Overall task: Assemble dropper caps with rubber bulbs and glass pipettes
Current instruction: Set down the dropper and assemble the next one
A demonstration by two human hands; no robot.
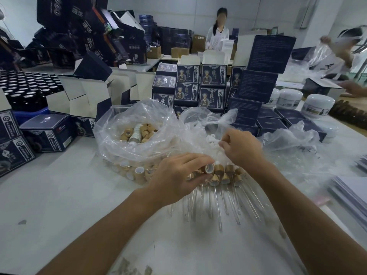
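Nearest on the white counter [59, 195] a fan of finished droppers [222, 187] is laid out, their glass pipettes pointing toward the viewer and their wooden caps lined up at the far end.

Just behind that row, one empty wooden cap [209, 168] is pinched in the left hand [178, 175], thumb below and fingers [198, 159] curled above, with its white-lined open end turned up and toward the viewer.

Beside it, the right hand [241, 148] is reaching into the clear bag of white rubber bulbs [213, 139]. Its fingertips are drawn together as if in a pinch, though whether a bulb is already held between them cannot be told.

For the step to go well, a single bulb should be separated from the heap. The cap should be kept steady with its opening presented to the right hand, and the bulb should be pushed squarely through until its flange is seated all round. A skewed bulb would likely leave the pipette loose.

Further back, the bag of spare caps [139, 133] is lying open within easy reach. Stacked dark printed boxes [200, 86] are ranged behind it.
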